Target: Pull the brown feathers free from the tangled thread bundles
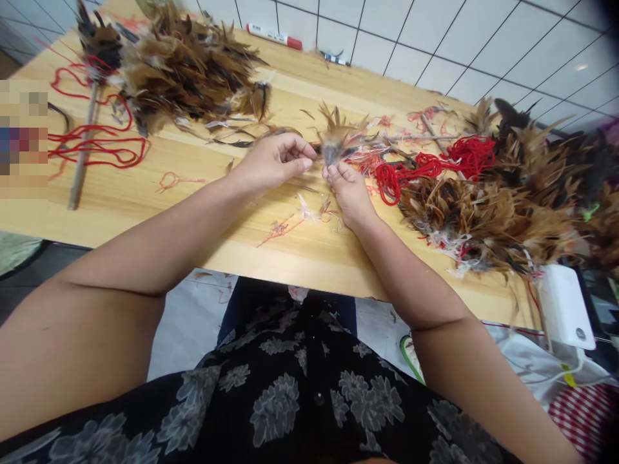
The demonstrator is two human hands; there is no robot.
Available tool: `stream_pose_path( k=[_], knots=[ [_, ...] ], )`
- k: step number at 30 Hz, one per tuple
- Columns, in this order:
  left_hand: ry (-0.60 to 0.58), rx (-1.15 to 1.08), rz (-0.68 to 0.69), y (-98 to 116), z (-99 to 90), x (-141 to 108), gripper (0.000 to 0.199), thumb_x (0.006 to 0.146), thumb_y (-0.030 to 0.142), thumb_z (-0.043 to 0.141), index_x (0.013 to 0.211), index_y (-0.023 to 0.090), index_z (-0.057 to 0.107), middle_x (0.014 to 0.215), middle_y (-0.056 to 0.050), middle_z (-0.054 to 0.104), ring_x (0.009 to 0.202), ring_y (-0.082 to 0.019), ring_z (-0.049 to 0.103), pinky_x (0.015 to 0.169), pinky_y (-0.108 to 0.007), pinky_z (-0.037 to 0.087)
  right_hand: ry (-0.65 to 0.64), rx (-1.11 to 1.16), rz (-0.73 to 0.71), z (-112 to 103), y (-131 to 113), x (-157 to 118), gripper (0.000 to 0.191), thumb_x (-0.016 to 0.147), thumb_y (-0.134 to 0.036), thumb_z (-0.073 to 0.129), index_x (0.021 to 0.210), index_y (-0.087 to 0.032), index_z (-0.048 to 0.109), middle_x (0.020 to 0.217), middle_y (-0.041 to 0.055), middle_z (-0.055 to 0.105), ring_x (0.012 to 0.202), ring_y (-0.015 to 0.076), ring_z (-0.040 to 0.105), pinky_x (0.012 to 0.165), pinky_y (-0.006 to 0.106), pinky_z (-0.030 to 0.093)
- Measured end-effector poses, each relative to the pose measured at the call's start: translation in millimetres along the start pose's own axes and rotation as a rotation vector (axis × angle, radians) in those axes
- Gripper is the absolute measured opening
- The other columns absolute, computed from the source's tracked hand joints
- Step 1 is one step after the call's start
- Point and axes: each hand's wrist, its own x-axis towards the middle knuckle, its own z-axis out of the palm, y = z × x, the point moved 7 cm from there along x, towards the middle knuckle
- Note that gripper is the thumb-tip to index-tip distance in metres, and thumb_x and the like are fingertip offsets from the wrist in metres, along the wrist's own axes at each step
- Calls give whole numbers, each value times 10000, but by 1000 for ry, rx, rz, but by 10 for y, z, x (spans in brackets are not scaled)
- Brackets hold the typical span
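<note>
My right hand [352, 193] pinches the lower end of a small feather bunch [334, 138], whose brown tips fan upward. Just left of it, my left hand [278, 160] is closed with thumb and forefinger near each other; whether something thin sits between them is too small to make out. Red cord [425, 166] lies in loops to the right of my right hand. Below my hands are scraps of clear plastic and thin red string [283, 231] on the wooden table [203, 225].
A large feather pile [193, 71] lies at the back left, beside a stick [84, 151] with red cord. More feather bunches [488, 219] cover the right side. A marker [274, 37] lies along the tiled wall. A white power bank-like box [565, 308] stands at the right edge.
</note>
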Motion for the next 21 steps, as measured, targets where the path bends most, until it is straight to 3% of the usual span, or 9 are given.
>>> stream_pose_path(
  k=[3,6,9,11,15,21],
  knots=[
    [-44,182,-7,69,-41,-5,147,1023,127,981,1105,201,884,980,-20,806,892,-215,661,904,-371,525,18,53,21,-41,-11,1,671,1107,-851,854,888,-264,613,843,-21,545,826,156,526,778,275,512],
    [-17,432,89,197,-162,-3,129,954,154,958,1039,227,895,958,-11,743,875,-219,600,955,-416,515,36,84,61,-86,12,18,670,1117,-864,834,918,-268,598,833,-35,501,766,131,470,685,245,445],
    [33,553,128,297,-346,-4,62,959,216,932,1001,239,891,938,-15,740,913,-234,613,1014,-439,535,46,102,98,-117,38,28,649,1136,-843,825,942,-271,588,833,-41,487,738,117,446,637,227,400],
    [-13,595,118,314,-399,-5,18,976,239,900,992,241,891,931,-20,771,928,-244,635,1001,-435,554,49,110,114,-125,45,28,639,1147,-819,828,937,-272,572,833,-44,476,730,113,433,625,224,386],
    [-205,723,143,234,-239,-16,78,959,233,864,1011,230,921,1055,-65,842,994,-269,732,1026,-441,601,54,113,114,-122,36,22,629,1152,-782,847,927,-275,550,837,-46,473,722,112,417,621,225,372],
    [-273,811,176,53,28,-10,40,956,282,874,981,255,890,1062,-62,853,1158,-340,826,1160,-476,630,54,103,92,-113,17,5,656,1145,-801,846,904,-275,536,806,-53,442,716,114,414,622,223,384]
  ],
)
